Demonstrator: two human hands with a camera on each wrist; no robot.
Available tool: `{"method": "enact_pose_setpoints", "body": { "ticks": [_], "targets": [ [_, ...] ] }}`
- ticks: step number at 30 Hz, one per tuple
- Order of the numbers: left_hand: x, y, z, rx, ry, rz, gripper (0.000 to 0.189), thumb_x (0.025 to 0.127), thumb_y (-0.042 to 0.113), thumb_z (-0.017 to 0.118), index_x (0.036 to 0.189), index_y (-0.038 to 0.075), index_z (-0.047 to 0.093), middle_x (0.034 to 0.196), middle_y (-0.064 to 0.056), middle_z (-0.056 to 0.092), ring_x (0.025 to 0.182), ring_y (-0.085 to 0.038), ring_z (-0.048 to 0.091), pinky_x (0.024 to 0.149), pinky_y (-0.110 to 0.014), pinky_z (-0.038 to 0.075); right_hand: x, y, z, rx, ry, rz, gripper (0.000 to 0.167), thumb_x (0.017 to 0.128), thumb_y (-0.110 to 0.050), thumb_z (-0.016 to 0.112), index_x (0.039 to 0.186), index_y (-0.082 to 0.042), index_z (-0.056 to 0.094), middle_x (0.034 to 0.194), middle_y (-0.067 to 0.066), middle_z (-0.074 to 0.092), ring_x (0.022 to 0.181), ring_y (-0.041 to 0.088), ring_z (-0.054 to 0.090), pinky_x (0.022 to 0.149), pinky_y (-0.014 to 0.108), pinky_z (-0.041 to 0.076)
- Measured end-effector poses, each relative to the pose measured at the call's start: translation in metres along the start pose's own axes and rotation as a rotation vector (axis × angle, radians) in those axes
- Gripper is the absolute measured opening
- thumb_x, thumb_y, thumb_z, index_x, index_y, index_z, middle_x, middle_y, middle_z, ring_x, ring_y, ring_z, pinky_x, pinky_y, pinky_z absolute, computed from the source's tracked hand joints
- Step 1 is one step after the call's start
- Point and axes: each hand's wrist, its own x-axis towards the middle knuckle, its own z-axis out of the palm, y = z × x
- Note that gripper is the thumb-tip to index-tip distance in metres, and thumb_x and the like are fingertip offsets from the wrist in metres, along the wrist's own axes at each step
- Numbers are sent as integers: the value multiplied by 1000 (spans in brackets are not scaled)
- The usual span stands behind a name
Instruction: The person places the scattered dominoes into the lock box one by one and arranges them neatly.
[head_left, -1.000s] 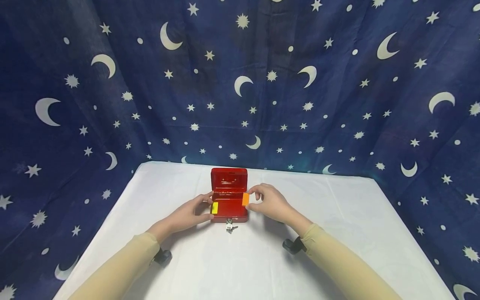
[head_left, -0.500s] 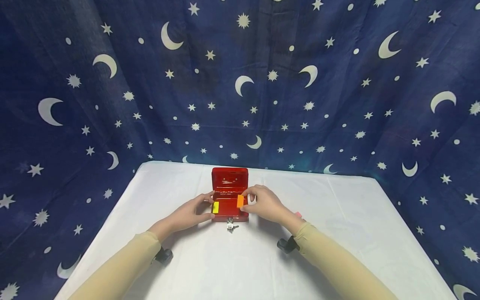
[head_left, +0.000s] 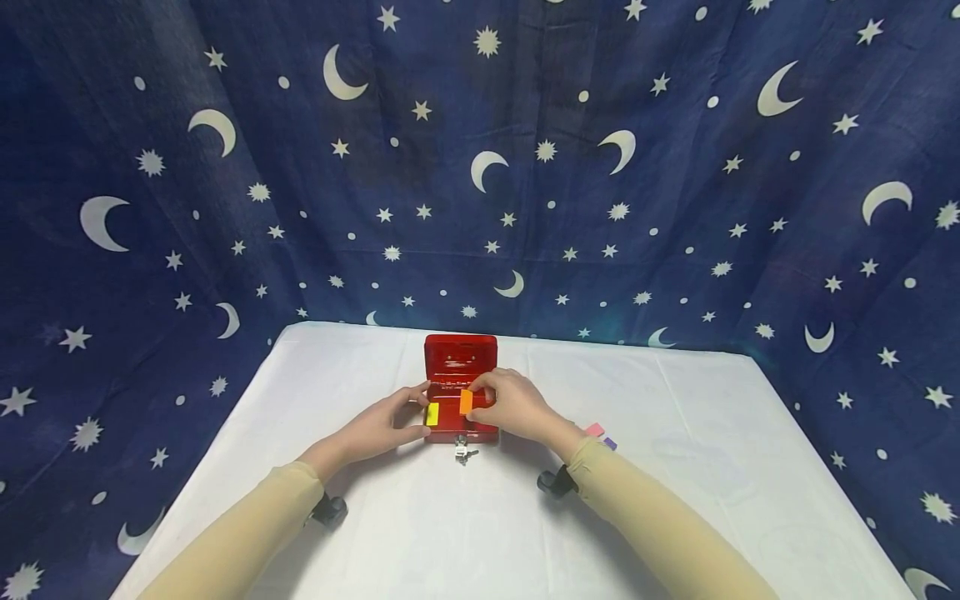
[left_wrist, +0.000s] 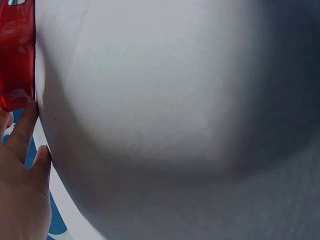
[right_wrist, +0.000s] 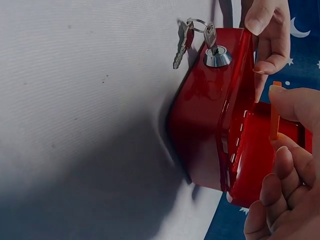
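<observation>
A red metal cash box (head_left: 480, 435) stands with its lid up; a key ring with keys (right_wrist: 189, 42) hangs from its lock. My left hand (head_left: 375, 429) grips the box's left side, thumb at the front corner and a finger at the back corner. My right hand (head_left: 517, 407) pinches an orange domino-like tile (head_left: 466, 402) between thumb and forefinger, upright over the box's inside. In the right wrist view the orange tile shows edge-on, its other fingers curled beneath. A yellow tile (head_left: 432, 414) lies against the left inner wall of the box.
A pink piece (head_left: 594, 430) and a purple piece (head_left: 611, 444) lie on the white tablecloth (head_left: 465, 533), partly behind my right forearm. A dark blue curtain (head_left: 420, 192) with moons and stars hangs behind the table.
My right hand has carried the orange tile left, from the box's right edge to over its middle. The pink and purple pieces have come into sight. My left hand stays put.
</observation>
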Motion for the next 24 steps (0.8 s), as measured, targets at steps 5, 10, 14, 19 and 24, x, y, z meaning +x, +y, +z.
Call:
{"method": "enact_pose_setpoints", "body": {
  "ticks": [5,10,14,19,24],
  "targets": [
    [0,-1,0,5,1,8,50,90,47,77,129,27,55,163,13,33,151,-20,31,119,-59,26,6,-3,4,-13,-10,-3,43,80,-35,87,116,-18,72,80,-3,58,81,16,54,64,30,48],
    [-1,-2,0,-4,-5,19,49,90,45,77,129,26,55,163,14,33,151,-19,31,121,-56,26,10,-6,6,-32,-14,-25,43,81,-36,87,116,-17,72,80,-3,57,80,15,52,65,30,45],
    [-1,-1,0,-11,-7,21,48,91,45,77,129,27,55,163,13,33,151,-20,32,120,-56,26,12,-8,9,-43,-14,-31,43,80,-37,87,116,-17,73,80,-3,57,80,15,53,65,30,45],
    [-1,-2,0,-13,-3,18,47,91,44,77,128,27,55,163,14,33,150,-20,32,120,-56,27,16,-8,13,-66,-26,-36,43,80,-39,87,115,-18,73,80,-3,56,81,15,52,66,29,46],
    [0,-2,1,-8,-1,16,44,91,42,77,127,29,55,163,15,33,150,-19,33,120,-56,28,19,-8,16,-89,-33,-38,42,80,-39,87,114,-19,74,78,-4,56,80,15,53,66,29,45]
  ]
}}
